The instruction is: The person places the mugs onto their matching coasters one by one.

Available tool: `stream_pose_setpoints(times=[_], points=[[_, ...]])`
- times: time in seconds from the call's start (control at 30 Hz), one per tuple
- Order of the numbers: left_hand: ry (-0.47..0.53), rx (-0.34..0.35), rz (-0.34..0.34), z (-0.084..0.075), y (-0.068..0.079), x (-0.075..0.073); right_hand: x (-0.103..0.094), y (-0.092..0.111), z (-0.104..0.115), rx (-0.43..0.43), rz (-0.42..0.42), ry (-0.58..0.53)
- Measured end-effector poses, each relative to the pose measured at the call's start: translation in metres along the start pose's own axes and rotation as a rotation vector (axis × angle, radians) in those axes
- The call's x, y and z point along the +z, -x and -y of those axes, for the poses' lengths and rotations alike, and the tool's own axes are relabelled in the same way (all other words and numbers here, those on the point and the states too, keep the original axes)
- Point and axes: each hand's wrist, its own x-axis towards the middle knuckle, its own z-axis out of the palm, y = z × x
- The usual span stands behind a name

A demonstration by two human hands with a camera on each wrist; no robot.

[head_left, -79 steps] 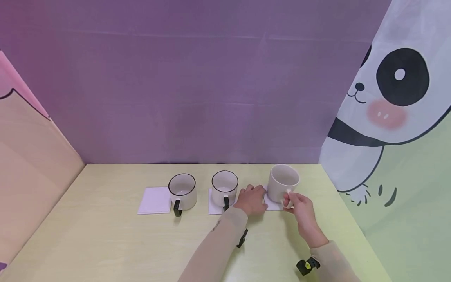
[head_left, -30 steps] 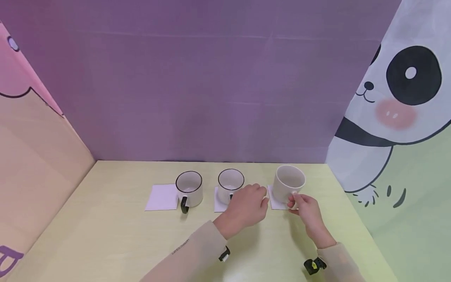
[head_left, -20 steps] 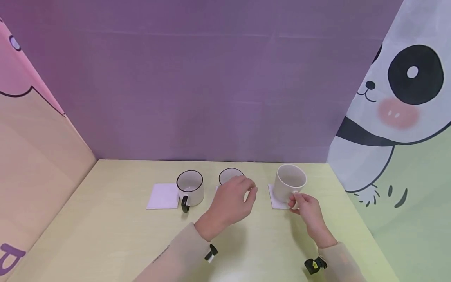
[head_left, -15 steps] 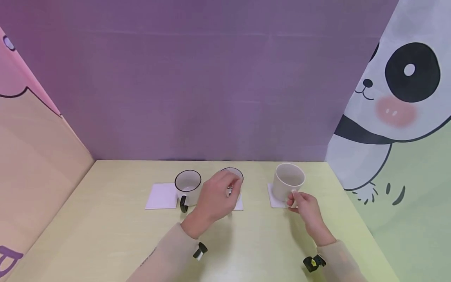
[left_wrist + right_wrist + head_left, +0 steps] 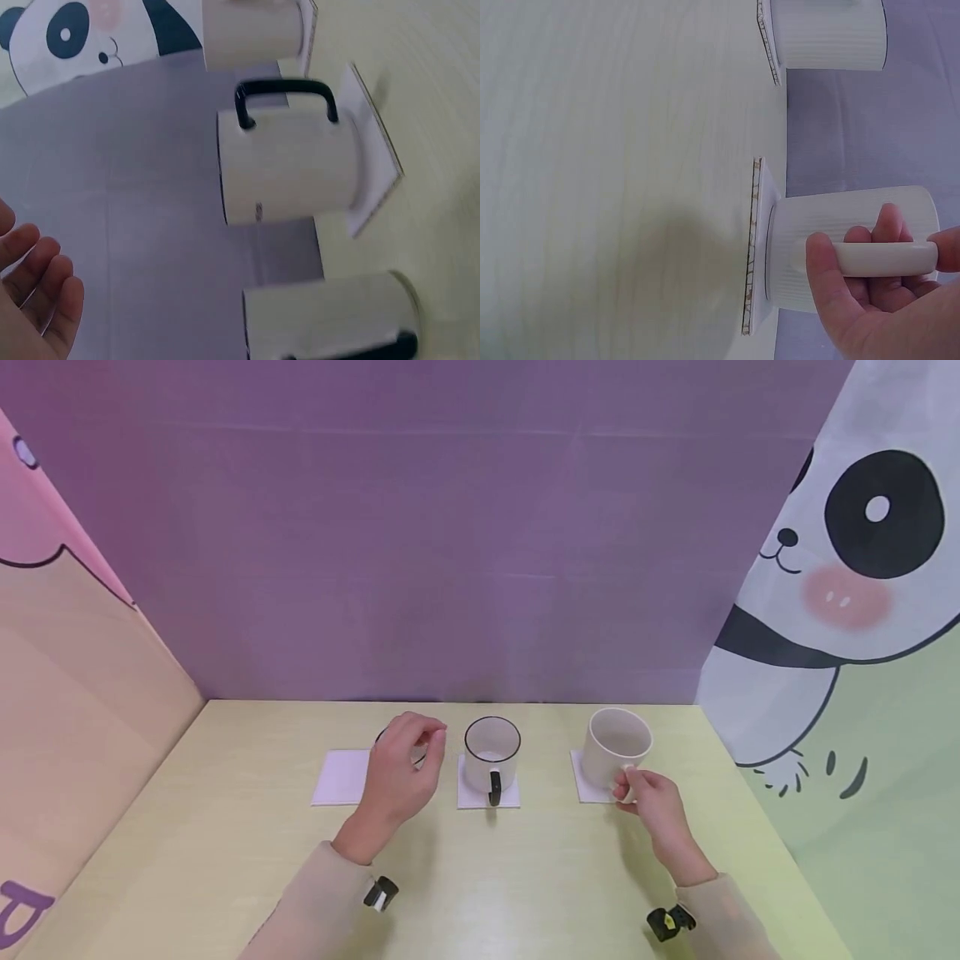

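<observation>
My right hand (image 5: 658,814) grips the handle of a plain white mug (image 5: 602,762), which stands upright on a square white coaster (image 5: 588,792). In the right wrist view, fingers go through the handle (image 5: 885,259) and the thumb lies at its top. My left hand (image 5: 395,777) hovers in front of the left black-rimmed mug (image 5: 330,311) and hides most of it in the head view. Its fingers are loosely bent, with nothing between them. A second black-rimmed mug (image 5: 480,768) with a black handle stands on the middle coaster (image 5: 465,797).
A bare white coaster (image 5: 339,778) lies on the pale wooden table (image 5: 247,852), left of the left mug. Behind the table's far edge rises a purple cloth backdrop (image 5: 450,568). A panda-print panel (image 5: 795,693) closes off the right side.
My left hand has moved left from beside the plain white mug's coaster, past the middle mug, to the left mug. The right hand keeps its grip on the handle, and the mugs have not moved.
</observation>
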Motion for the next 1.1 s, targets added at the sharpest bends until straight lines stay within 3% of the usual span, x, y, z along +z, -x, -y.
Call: stream_pose_setpoints(times=[0.17, 0.3, 0.5, 0.63, 0.83, 1.1], points=[[0.046, -0.095, -0.01, 0.024, 0.006, -0.019, 0.0, 0.0, 0.0, -0.001, 0.0, -0.002], [0.077, -0.241, -0.019, 0.046, 0.013, -0.034, 0.0, 0.0, -0.001, -0.003, -0.001, 0.002], [-0.005, -0.389, -0.002, 0.078, 0.024, -0.054, 0.0, 0.0, -0.003, -0.002, 0.002, 0.008], [-0.082, -0.435, 0.103, 0.097, 0.032, -0.065, 0.0, 0.0, -0.003, -0.001, 0.004, 0.015], [-0.152, -0.508, 0.318, 0.12, 0.04, -0.079, 0.001, 0.0, -0.003, -0.012, 0.006, 0.017], [-0.282, -0.502, 0.64, 0.142, 0.047, -0.095, 0.001, 0.0, -0.002, -0.015, -0.003, 0.016]])
